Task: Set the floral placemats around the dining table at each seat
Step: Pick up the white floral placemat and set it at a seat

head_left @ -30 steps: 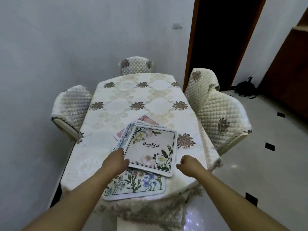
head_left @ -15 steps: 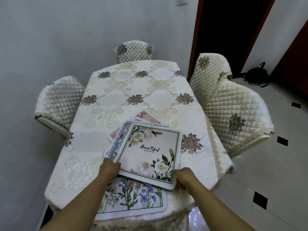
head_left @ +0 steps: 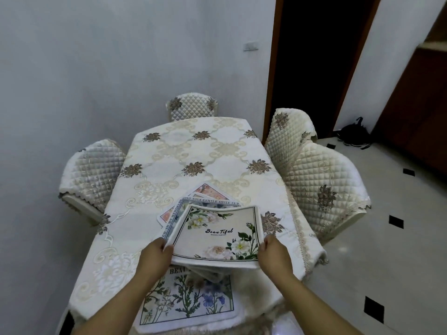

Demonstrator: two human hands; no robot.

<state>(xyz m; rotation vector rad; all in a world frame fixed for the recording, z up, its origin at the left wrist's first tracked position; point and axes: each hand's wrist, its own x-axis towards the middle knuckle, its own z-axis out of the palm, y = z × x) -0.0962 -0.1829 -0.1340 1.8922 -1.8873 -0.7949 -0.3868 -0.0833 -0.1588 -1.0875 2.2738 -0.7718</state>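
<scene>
A stack of floral placemats is lifted off the dining table (head_left: 169, 155), which wears a cream embroidered cloth. The top placemat (head_left: 215, 234) is white with roses and the word "Beautiful". My left hand (head_left: 156, 256) grips the stack's left edge and my right hand (head_left: 272, 253) grips its right edge. Beneath the top one, a blue-bordered placemat (head_left: 177, 211) and a pink placemat (head_left: 208, 192) stick out at the far side. One placemat with blue and pink wildflowers (head_left: 191, 301) lies flat at the near end of the table.
Quilted chairs stand around the table: one on the left (head_left: 89, 175), one at the far end (head_left: 192, 107), two on the right (head_left: 324, 187). A grey wall runs along the left. A dark doorway (head_left: 314, 56) and tiled floor (head_left: 387, 250) lie to the right.
Both hands closed on the sides of the stack and raised it off the wildflower placemat. The top placemat now bows upward. The view tilted up, showing more wall.
</scene>
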